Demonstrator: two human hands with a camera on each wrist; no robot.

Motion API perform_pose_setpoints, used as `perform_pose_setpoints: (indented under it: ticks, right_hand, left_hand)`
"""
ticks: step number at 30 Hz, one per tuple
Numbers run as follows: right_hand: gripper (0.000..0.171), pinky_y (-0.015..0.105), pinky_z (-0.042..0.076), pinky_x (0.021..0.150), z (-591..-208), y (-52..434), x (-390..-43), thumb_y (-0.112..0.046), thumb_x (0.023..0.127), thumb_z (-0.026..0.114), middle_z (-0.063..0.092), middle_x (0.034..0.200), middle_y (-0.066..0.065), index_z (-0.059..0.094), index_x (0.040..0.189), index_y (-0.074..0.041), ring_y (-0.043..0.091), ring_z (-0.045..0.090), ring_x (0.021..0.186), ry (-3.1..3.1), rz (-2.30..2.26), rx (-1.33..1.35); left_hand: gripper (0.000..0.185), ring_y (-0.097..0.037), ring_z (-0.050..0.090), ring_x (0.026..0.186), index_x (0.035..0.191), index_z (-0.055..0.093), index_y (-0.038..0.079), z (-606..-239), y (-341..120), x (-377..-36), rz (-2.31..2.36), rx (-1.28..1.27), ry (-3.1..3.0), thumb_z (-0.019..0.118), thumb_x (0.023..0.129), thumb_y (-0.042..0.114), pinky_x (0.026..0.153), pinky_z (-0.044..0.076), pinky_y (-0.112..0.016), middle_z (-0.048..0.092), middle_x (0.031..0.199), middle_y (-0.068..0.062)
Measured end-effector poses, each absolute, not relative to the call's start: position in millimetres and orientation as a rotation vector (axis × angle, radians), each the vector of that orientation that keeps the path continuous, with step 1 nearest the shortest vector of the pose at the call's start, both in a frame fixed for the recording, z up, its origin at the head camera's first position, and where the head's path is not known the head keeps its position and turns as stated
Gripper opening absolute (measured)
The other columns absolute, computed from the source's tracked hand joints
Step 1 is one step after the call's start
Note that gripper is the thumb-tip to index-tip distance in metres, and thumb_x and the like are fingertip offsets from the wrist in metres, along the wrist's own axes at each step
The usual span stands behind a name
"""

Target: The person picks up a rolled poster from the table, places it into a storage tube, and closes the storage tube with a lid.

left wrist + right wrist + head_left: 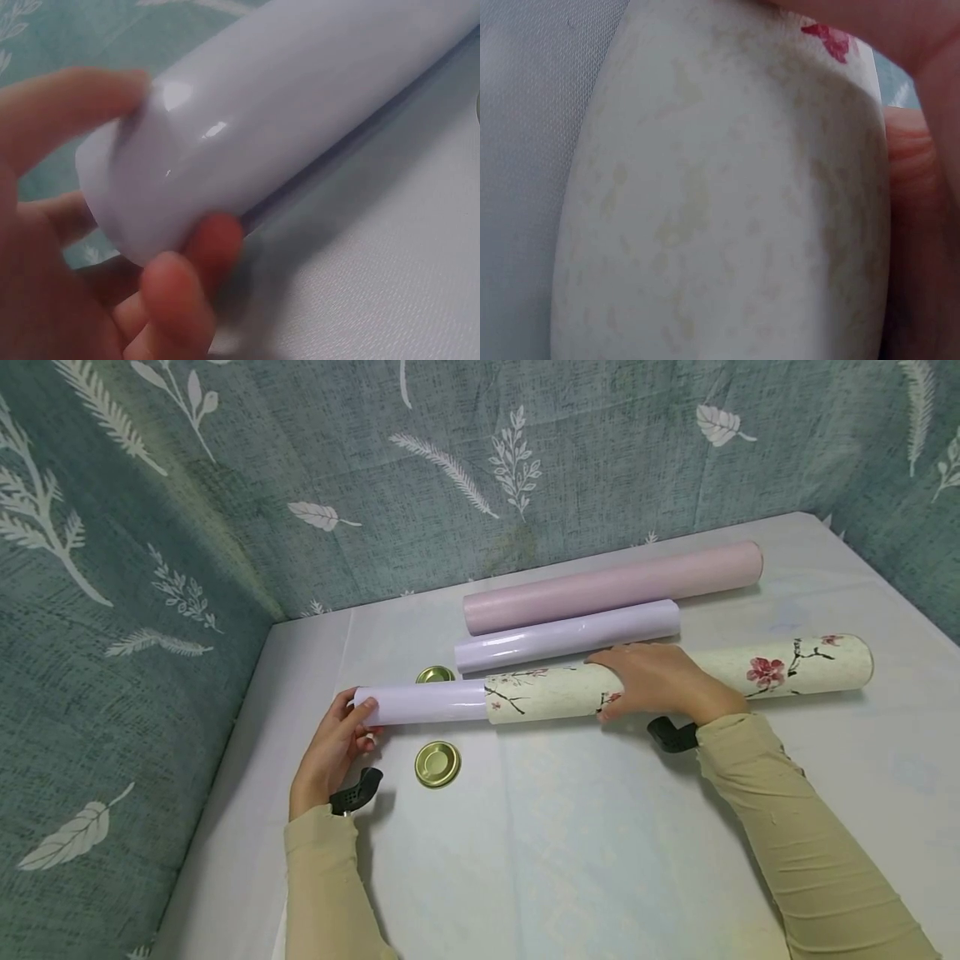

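A white cloth-covered surface (pixel 600 860) sits in a corner enclosed by teal fabric (pixel 112 568) printed with pale leaves.

Left hand (pixel 333 752): fingers and thumb curled round the free end of a glossy pale-lilac paper roll (pixel 427 702). The left wrist view confirms the grip at the very end, fingertips (pixel 176 292) under the roll, thumb over it. This hold steadies the roll along its axis.

Right hand (pixel 660 681): curled over the top of a cream cardboard tube printed with red blossoms and dark branches (pixel 750 672), near its middle, pinning it against the surface. The lilac roll's other end sits inside the tube's open left mouth; the two lie in one line, near the front of the group.

Behind them, lying parallel: a second glossy lilac roll (pixel 566 636) and a plain pink cardboard tube (pixel 611 586), touching or nearly so. Two round gold metal end caps lie off the tubes, one (pixel 437 764) just beside the left hand, one (pixel 435 675) behind the held roll, which leaves the tube mouth open.
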State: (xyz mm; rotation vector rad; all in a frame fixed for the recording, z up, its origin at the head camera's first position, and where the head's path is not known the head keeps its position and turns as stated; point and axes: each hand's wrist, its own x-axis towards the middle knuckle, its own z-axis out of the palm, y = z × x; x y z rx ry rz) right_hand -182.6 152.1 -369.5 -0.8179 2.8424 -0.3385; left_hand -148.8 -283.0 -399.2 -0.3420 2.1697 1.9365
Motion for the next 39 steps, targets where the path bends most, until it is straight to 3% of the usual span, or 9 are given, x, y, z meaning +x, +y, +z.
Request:
perform_pose_setpoints:
  ticks: [9, 18, 34, 39]
  right_hand:
    - [0.085, 0.046, 0.042, 0.082, -370.4, 151.3, -183.5, -0.058, 0.060, 0.071, 0.051, 0.125, 0.004, 0.045, 0.130, -0.020, 0.026, 0.048, 0.112, 2.871, -0.349, -0.804]
    - [0.085, 0.048, 0.041, 0.081, -371.1, 151.6, -184.3, -0.059, 0.060, 0.071, 0.051, 0.125, 0.006, 0.045, 0.131, -0.019, 0.028, 0.048, 0.112, 2.863, -0.340, -0.816]
    - [0.084, 0.047, 0.041, 0.083, -371.5, 152.3, -184.4, -0.058, 0.061, 0.071, 0.052, 0.125, 0.006, 0.045, 0.131, -0.019, 0.027, 0.048, 0.112, 2.860, -0.345, -0.820]
    - [0.085, 0.046, 0.041, 0.082, -371.1, 152.3, -184.4, -0.059, 0.060, 0.071, 0.051, 0.125, 0.004, 0.045, 0.131, -0.020, 0.026, 0.048, 0.112, 2.866, -0.342, -0.804]
  left_hand:
    - [0.052, -0.015, 0.053, 0.075, 0.117, 0.038, 0.017, -396.9, -281.3, -148.8, 1.939, -0.378, 2.170, 0.051, 0.083, 0.053, 0.056, 0.048, -0.019, 0.040, 0.115, -0.013]
    - [0.042, -0.014, 0.054, 0.072, 0.112, 0.044, 0.015, -399.0, -280.3, -150.1, 1.982, -0.380, 2.160, 0.056, 0.084, 0.044, 0.055, 0.049, -0.020, 0.039, 0.116, -0.010]
    - [0.058, -0.016, 0.058, 0.080, 0.129, 0.041, 0.019, -398.1, -279.9, -151.0, 1.851, -0.395, 2.196, 0.060, 0.081, 0.046, 0.070, 0.051, -0.024, 0.037, 0.127, -0.009]
    - [0.066, -0.016, 0.058, 0.083, 0.133, 0.038, 0.012, -398.7, -279.5, -152.3, 1.838, -0.384, 2.190, 0.060, 0.080, 0.045, 0.075, 0.050, -0.025, 0.038, 0.128, -0.011]
